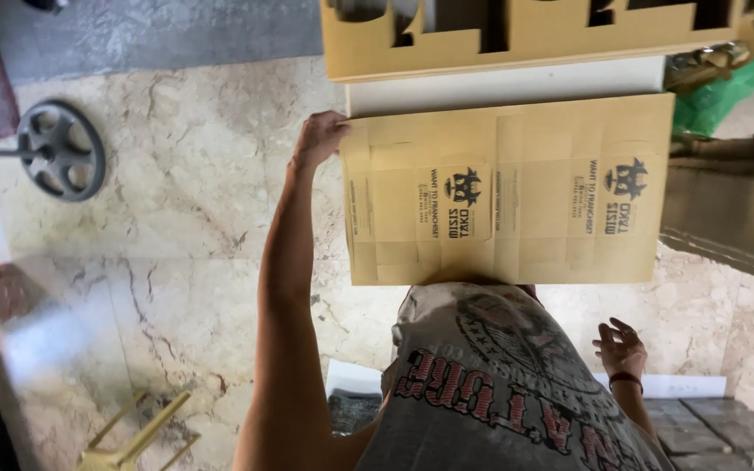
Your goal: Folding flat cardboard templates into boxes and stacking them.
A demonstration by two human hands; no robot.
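Head view: left hand [318,138] grips the flat cardboard sheet [508,192] at its edge; right hand [621,349] hangs open, well apart.

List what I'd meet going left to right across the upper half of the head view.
Dark metal wheel → left hand, gripping the edge of the flat printed cardboard sheet → green plastic bag.

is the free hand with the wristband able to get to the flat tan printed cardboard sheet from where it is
Probably yes. The right hand hangs open and empty below the flat tan printed cardboard sheet, with only bare marble floor between them, while the left hand grips the sheet's far edge.
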